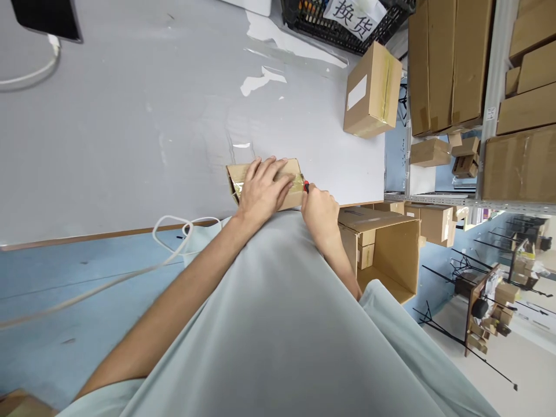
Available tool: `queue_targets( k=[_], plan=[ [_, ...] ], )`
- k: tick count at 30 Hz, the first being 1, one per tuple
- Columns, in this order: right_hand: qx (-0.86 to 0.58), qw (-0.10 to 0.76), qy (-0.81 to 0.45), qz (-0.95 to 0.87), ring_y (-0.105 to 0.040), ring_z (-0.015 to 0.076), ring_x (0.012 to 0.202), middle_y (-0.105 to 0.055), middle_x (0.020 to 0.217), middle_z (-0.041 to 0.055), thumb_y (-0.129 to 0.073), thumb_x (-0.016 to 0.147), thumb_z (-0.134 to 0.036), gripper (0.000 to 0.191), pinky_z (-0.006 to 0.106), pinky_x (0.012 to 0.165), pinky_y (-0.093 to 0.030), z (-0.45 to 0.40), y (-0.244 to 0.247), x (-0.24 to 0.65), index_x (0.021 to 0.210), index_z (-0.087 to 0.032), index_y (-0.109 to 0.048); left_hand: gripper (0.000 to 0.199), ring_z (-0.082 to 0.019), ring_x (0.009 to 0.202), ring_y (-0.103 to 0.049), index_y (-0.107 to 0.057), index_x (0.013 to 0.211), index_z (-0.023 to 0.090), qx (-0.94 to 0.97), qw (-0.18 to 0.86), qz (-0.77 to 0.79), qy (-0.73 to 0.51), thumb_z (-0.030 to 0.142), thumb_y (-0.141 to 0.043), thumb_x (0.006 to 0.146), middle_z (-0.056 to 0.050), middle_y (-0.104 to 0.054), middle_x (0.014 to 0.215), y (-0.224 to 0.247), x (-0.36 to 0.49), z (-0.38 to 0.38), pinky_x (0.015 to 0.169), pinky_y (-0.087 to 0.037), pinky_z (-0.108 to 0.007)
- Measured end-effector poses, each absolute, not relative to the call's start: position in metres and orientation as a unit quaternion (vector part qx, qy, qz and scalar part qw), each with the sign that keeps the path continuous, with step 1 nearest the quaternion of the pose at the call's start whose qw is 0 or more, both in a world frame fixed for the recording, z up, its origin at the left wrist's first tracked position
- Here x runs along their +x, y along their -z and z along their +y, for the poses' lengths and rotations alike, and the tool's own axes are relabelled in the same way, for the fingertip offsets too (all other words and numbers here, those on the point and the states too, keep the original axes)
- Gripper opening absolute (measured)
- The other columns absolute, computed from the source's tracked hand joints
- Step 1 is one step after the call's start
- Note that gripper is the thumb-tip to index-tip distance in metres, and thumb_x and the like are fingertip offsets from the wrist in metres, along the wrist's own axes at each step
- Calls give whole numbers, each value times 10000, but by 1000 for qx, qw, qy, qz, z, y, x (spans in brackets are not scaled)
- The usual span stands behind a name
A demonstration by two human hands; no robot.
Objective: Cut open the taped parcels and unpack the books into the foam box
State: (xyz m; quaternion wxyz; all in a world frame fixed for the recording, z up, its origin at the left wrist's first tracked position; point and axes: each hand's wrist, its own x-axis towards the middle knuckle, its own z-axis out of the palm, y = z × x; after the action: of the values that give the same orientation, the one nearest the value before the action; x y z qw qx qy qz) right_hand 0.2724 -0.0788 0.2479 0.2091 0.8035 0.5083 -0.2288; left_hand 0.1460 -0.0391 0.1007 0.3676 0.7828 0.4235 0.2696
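Observation:
A small cardboard box (pixel 290 168) with shiny clear tape lies at the front edge of the grey table. My left hand (pixel 264 185) rests flat on top of it, fingers spread apart. At the box's right end, my right hand (pixel 320 209) is closed around a red and black tool (pixel 306 186), which looks like a utility knife. Its tip touches or nearly touches the taped end; most of the handle is hidden in my fist.
On the table (pixel 130 127) stand a taped carton (pixel 373 90) and a black crate (pixel 347 29) with a paper sign. A black device (pixel 47 18) lies far left on a white cable. An open carton (pixel 384 255) stands right of me, near shelves (pixel 489 110) of boxes.

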Motion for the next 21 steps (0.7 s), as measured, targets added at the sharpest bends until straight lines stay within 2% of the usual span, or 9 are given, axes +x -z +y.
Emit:
queue_targets(
  k=[4,9,16,21],
  plan=[
    [807,191,220,514,-827,291,1269,-833,1353,232,-391,1219,-144,378,391,1066,-640,-71,-245,268,1450,-140,-690,329,-395,1675,-506,-816,1369,335,776,365,440,-268,380,-606,1121,-95,-645,1728,-100,144,-37,1444,-255,-710],
    [800,222,231,508,-859,287,1192,-851,1263,231,-397,1178,-74,397,361,995,-660,-91,-255,261,1392,-147,-724,342,-383,1678,-501,-806,1361,332,776,363,444,-263,395,-550,1144,-84,-641,1737,-101,143,-35,1450,-244,-696],
    [813,206,241,489,-858,289,1182,-855,1281,227,-411,1217,-178,358,358,996,-643,-100,-241,262,1408,-157,-713,375,-395,1703,-466,-773,1432,324,776,363,443,-266,415,-546,1147,-104,-627,1752,-98,140,-33,1455,-215,-705],
    [818,139,278,484,-850,292,1197,-882,1297,140,-426,1255,-316,444,351,1014,-619,-116,-229,277,1655,-242,-602,372,-388,1700,-479,-752,1452,341,794,329,439,-263,418,-537,1159,-106,-622,1756,-96,138,-30,1438,-248,-717]
  ],
)
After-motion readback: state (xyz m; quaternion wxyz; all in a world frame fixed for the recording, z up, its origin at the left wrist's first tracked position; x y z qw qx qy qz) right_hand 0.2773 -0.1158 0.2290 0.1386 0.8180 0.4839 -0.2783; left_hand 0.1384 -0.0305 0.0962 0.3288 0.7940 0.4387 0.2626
